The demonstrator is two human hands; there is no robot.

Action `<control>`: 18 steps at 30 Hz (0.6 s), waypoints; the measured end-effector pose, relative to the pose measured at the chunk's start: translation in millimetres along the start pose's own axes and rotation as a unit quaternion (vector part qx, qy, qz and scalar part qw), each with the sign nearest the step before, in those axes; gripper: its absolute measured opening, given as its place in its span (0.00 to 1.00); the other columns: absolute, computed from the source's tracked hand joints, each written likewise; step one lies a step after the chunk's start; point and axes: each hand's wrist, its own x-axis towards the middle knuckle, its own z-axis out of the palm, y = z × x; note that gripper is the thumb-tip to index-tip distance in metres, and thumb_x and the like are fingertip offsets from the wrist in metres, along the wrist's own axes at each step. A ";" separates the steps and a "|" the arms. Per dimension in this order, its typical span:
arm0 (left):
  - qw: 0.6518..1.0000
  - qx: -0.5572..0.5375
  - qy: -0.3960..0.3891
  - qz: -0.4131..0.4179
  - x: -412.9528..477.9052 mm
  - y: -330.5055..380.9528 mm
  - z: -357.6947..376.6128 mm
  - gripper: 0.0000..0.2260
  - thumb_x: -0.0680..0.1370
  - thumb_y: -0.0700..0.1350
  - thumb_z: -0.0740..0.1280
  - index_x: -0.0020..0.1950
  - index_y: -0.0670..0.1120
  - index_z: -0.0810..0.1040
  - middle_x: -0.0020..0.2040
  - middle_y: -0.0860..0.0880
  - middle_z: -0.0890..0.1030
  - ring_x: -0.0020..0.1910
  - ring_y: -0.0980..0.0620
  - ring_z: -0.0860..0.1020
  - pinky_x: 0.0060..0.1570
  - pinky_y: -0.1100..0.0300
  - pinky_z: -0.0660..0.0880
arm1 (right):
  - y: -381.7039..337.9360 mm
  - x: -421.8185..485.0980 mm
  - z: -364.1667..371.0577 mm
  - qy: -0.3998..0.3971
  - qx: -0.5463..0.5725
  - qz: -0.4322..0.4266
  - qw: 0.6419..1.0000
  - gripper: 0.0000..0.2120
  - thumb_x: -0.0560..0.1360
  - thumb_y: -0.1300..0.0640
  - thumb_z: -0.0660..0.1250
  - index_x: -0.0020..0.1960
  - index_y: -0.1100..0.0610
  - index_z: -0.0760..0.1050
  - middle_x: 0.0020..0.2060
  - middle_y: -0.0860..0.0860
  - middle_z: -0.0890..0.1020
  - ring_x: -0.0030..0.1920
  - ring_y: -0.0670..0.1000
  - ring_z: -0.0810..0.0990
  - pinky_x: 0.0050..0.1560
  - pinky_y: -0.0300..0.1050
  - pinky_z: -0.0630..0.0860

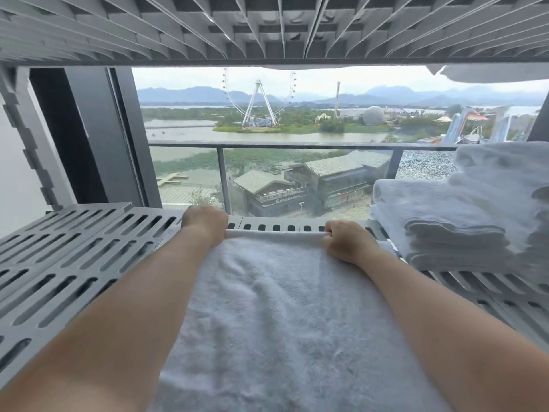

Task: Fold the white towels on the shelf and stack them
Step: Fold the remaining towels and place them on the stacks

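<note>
The slatted grey shelf [74, 257] offers open surface across the lower left of the frame, from the notched upright [44, 150] at the left edge to the white towel [282, 307] spread down the centre. At the right, a stack of folded towels [445, 227] blocks the shelf just beside the towel's far corner. The upper shelf [267, 28] caps the space overhead.

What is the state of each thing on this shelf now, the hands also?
left hand: grips the far left corner of the spread towel.
right hand: grips its far right corner.
spread towel: flat on the shelf, far edge taut between the hands.
folded towels: stacked at the right.
rumpled towels: heaped, unfolded, far right.
</note>
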 end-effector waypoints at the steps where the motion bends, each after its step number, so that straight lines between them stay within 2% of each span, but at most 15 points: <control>1: 1.000 -0.002 0.007 -0.010 0.0 -1.0 2.0 0.11 0.78 0.38 0.62 0.56 0.49 0.80 0.54 0.46 0.78 0.53 0.45 0.77 0.53 0.49 0.79 | 0.3 2.3 -1.0 -0.002 -0.004 0.003 1.000 0.05 0.74 0.54 0.57 0.44 0.50 0.71 0.42 0.49 0.75 0.46 0.54 0.73 0.44 0.47 0.67; 3: 0.999 -0.016 0.019 -0.027 0.6 -4.1 4.9 0.12 0.77 0.36 0.61 0.55 0.48 0.79 0.50 0.47 0.78 0.48 0.45 0.78 0.46 0.51 0.79 | -0.4 8.1 -2.6 0.006 -0.008 0.007 1.000 0.04 0.74 0.54 0.57 0.44 0.50 0.71 0.41 0.49 0.76 0.46 0.55 0.75 0.43 0.47 0.67; 5: 0.998 -0.024 0.029 -0.044 2.7 -10.4 5.0 0.12 0.77 0.34 0.60 0.52 0.47 0.78 0.44 0.48 0.76 0.43 0.45 0.77 0.40 0.53 0.75 | -6.0 16.5 -6.3 0.032 -0.005 0.004 0.999 0.05 0.74 0.55 0.57 0.45 0.50 0.71 0.41 0.50 0.78 0.44 0.55 0.76 0.42 0.47 0.69; 8: 0.996 -0.024 0.037 -0.081 5.2 -24.9 3.0 0.10 0.76 0.33 0.60 0.48 0.46 0.76 0.39 0.48 0.73 0.40 0.45 0.76 0.38 0.53 0.71 | -18.6 31.3 -11.9 0.077 -0.024 -0.023 0.996 0.07 0.78 0.57 0.56 0.49 0.49 0.72 0.44 0.51 0.81 0.42 0.54 0.77 0.44 0.48 0.69; 10: 0.994 -0.036 0.037 -0.094 6.3 -32.3 5.0 0.11 0.75 0.33 0.60 0.50 0.46 0.77 0.40 0.47 0.74 0.41 0.45 0.76 0.38 0.53 0.72 | -20.9 38.1 -8.2 0.095 -0.052 -0.025 0.994 0.09 0.79 0.59 0.56 0.53 0.49 0.72 0.48 0.51 0.82 0.44 0.55 0.78 0.49 0.49 0.69; 13: 0.992 -0.073 0.036 -0.094 3.7 -34.3 13.8 0.13 0.75 0.34 0.61 0.54 0.48 0.77 0.48 0.47 0.79 0.47 0.45 0.79 0.40 0.52 0.75 | -12.8 36.7 5.3 0.048 -0.069 0.017 0.996 0.14 0.78 0.61 0.56 0.57 0.47 0.73 0.55 0.51 0.81 0.55 0.56 0.78 0.60 0.53 0.69; 15: 0.991 -0.086 0.045 -0.096 -0.7 -32.9 18.5 0.14 0.75 0.33 0.61 0.53 0.48 0.79 0.49 0.47 0.81 0.46 0.45 0.80 0.40 0.52 0.77 | -7.3 33.0 11.6 0.038 -0.079 0.018 0.996 0.15 0.77 0.62 0.56 0.59 0.49 0.74 0.57 0.51 0.80 0.57 0.55 0.77 0.60 0.53 0.68; 18: 0.989 -0.090 0.057 -0.103 -10.2 -32.9 19.0 0.13 0.73 0.32 0.62 0.48 0.48 0.80 0.44 0.48 0.81 0.42 0.46 0.79 0.38 0.54 0.77 | -7.8 29.0 10.0 0.064 -0.096 0.004 0.993 0.16 0.75 0.63 0.58 0.59 0.50 0.75 0.55 0.52 0.80 0.55 0.55 0.77 0.58 0.52 0.68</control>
